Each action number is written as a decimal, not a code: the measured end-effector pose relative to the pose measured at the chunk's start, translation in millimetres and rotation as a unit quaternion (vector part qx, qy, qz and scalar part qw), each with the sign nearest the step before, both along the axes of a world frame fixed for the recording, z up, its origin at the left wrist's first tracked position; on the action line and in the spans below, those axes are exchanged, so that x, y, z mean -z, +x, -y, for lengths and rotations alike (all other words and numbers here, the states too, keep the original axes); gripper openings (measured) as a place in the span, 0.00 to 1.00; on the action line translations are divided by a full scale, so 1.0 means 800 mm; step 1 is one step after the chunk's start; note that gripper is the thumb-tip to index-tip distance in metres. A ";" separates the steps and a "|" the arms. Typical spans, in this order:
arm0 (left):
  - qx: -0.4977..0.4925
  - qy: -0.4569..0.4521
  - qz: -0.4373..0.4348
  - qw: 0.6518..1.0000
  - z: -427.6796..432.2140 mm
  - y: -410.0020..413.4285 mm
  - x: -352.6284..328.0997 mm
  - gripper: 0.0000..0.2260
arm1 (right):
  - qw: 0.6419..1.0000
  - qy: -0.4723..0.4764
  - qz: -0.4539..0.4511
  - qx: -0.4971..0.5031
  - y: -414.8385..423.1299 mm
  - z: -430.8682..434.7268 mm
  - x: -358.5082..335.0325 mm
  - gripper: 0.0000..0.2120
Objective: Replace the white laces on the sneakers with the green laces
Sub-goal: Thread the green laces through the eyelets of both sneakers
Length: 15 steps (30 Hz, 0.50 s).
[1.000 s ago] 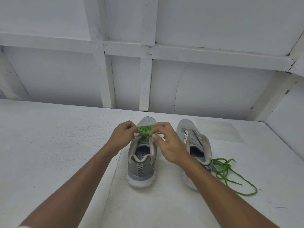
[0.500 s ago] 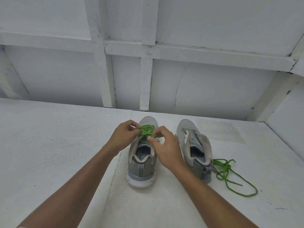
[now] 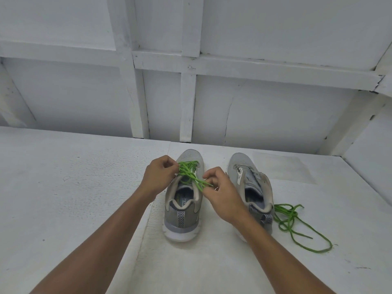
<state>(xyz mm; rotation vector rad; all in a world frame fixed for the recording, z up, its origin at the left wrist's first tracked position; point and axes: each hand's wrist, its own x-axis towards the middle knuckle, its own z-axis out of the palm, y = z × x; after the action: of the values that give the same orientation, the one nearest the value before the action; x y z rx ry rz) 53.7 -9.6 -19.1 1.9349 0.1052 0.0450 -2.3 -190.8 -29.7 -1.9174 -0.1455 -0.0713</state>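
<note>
Two grey sneakers stand side by side on the white surface, heels toward me. The left sneaker [image 3: 182, 211] carries a green lace [image 3: 187, 171] threaded across its top. My left hand [image 3: 158, 177] pinches the lace loops at the shoe's left side. My right hand [image 3: 222, 194] pinches lace strands that run from the eyelets toward it, just right of the shoe's opening. The right sneaker [image 3: 253, 183] has no lace in it and its tongue lies loose. A second green lace [image 3: 297, 225] lies tangled on the surface right of that shoe.
The white table surface [image 3: 74, 198] ends at a white panelled wall [image 3: 265, 115] just behind the toes. A side wall rises at the far right.
My right hand has drawn back toward me and to the right, pulling green lace strands out from the left sneaker. My left hand stays pinched at the lace.
</note>
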 end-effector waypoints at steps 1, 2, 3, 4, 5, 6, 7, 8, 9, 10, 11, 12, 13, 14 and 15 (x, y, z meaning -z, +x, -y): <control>-0.004 0.000 0.000 1.000 0.001 0.000 0.000 0.03 | 1.000 -0.010 -0.001 0.000 0.000 -0.001 -0.001 0.09; -0.006 0.000 0.000 1.000 0.000 0.001 0.000 0.03 | 1.000 -0.024 0.000 0.002 0.000 -0.002 -0.001 0.08; -0.006 0.001 0.000 1.000 0.000 0.001 0.000 0.03 | 0.999 -0.043 0.002 0.005 -0.001 -0.003 -0.003 0.08; -0.004 0.001 0.000 1.000 -0.001 0.001 0.000 0.03 | 0.998 -0.068 0.006 0.007 -0.001 -0.003 -0.004 0.07; -0.001 0.000 0.000 1.000 -0.003 0.001 0.000 0.03 | 0.995 -0.102 0.012 0.006 -0.001 -0.002 -0.005 0.05; 0.003 -0.003 0.000 1.000 -0.006 0.002 0.000 0.03 | 0.989 -0.144 0.019 0.002 -0.001 0.000 -0.005 0.05; 0.007 -0.003 0.000 1.000 -0.009 0.002 -0.001 0.03 | 0.982 -0.189 0.027 -0.004 -0.002 0.001 -0.005 0.05; 0.011 0.000 0.001 1.000 -0.011 0.001 -0.001 0.03 | 0.973 -0.228 0.034 -0.008 -0.003 0.003 -0.005 0.07; 0.015 0.006 0.005 1.000 -0.012 0.001 -0.001 0.02 | 0.965 -0.258 0.043 -0.010 -0.004 0.005 -0.005 0.07; 0.017 0.017 0.012 1.000 -0.013 0.000 -0.001 0.02 | 0.958 -0.283 0.052 -0.012 -0.005 0.006 -0.004 0.08; 0.016 0.034 0.024 0.999 -0.014 0.000 -0.001 0.02 | 0.950 -0.306 0.063 -0.015 -0.008 0.007 -0.005 0.08; 0.015 0.057 0.041 0.997 -0.015 0.001 -0.001 0.02 | 0.941 -0.329 0.074 -0.020 -0.011 0.007 -0.005 0.07; 0.016 0.079 0.061 0.995 -0.016 0.002 -0.002 0.03 | 0.933 -0.350 0.085 -0.026 -0.013 0.008 -0.006 0.07; 0.017 0.096 0.079 0.992 -0.017 0.003 -0.002 0.03 | 0.925 -0.368 0.092 -0.031 -0.015 0.008 -0.007 0.06; 0.020 0.107 0.092 0.990 -0.017 0.004 -0.003 0.03 | 0.918 -0.384 0.092 -0.034 -0.016 0.009 -0.009 0.06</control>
<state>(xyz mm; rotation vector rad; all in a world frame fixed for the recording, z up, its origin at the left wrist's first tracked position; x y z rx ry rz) 57.2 3.9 -17.1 2.1361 -0.0632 0.2147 -15.4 -198.0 -22.5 -2.6887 -0.4141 -0.1672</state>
